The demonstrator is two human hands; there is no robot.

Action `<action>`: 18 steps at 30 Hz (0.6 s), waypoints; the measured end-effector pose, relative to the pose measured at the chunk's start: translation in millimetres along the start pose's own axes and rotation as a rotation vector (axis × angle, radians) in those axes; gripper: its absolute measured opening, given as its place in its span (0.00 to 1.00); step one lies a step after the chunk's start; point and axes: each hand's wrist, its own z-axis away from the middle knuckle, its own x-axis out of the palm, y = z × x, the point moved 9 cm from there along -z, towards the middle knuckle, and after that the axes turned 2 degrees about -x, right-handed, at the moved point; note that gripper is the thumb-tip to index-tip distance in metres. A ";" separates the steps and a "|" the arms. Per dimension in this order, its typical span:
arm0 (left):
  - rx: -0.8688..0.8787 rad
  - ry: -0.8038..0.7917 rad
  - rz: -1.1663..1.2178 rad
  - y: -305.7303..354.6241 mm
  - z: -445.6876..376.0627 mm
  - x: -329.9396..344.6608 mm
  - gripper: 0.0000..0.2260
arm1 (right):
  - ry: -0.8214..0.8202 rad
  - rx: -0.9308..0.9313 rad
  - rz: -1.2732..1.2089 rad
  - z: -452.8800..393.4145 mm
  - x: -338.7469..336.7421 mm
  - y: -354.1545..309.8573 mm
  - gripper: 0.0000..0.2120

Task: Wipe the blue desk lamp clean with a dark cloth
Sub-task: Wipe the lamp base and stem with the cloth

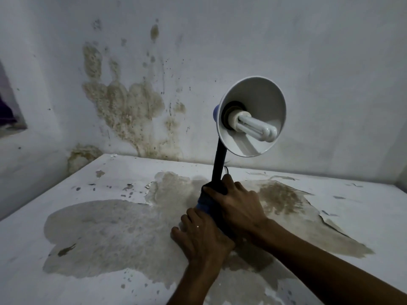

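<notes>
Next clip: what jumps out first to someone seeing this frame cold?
The desk lamp dominates right of centre, its white-lined shade tilted toward the camera with a bare spiral-tube bulb showing. Below it the right hand grips a dark cloth round the foot of the black neck, while the left hand rests by the blue base. Behind and beneath, brown damp stains spread over the wall and the peeling white tabletop.

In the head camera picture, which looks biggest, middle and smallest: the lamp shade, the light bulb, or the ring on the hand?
1. lamp shade
2. light bulb, which sits inside the shade
3. ring, a tiny glint on the left hand, though it is nearest the camera
</notes>
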 end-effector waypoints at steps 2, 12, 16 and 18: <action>-0.009 -0.014 0.010 -0.4 0.0 -0.6 0.49 | 0.034 0.008 0.028 -1.2 4.0 9.2 0.21; -0.027 -0.013 0.002 -1.5 -3.0 -3.2 0.57 | 0.109 0.079 -0.111 23.1 -1.2 50.4 0.19; -0.018 0.015 0.020 1.0 -1.1 -6.0 0.58 | 0.181 0.031 -0.167 6.7 -7.2 32.1 0.22; -0.009 0.015 0.015 1.7 -0.7 -7.3 0.57 | 0.056 0.012 -0.120 6.9 16.7 29.5 0.20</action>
